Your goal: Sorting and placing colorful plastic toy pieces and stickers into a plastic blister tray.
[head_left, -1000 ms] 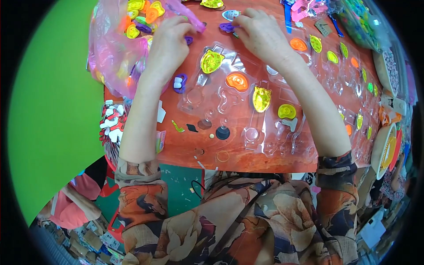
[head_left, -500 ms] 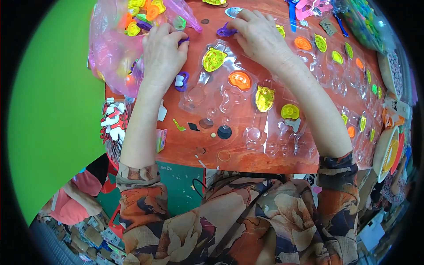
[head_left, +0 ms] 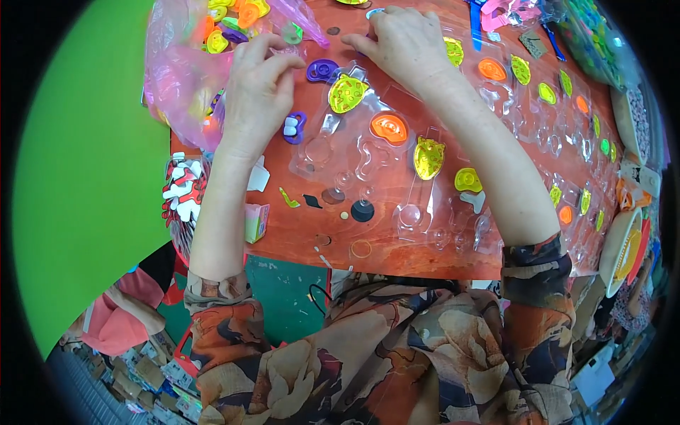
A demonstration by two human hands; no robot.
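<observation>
Through the head view I log the left hand with thumb and forefinger parted, nothing seen between them, beside the pink plastic bag. The purple piece lies on the red table just right of its fingertips; I cannot resolve contact. The right hand is bent at the far side, palm down; its fingertips are partly hidden, so I cannot tell whether they grip anything. A second purple piece bearing white parts sits near the left wrist. Between the forearms I note a yellow piece and an orange piece in clear moulded plastic.
</observation>
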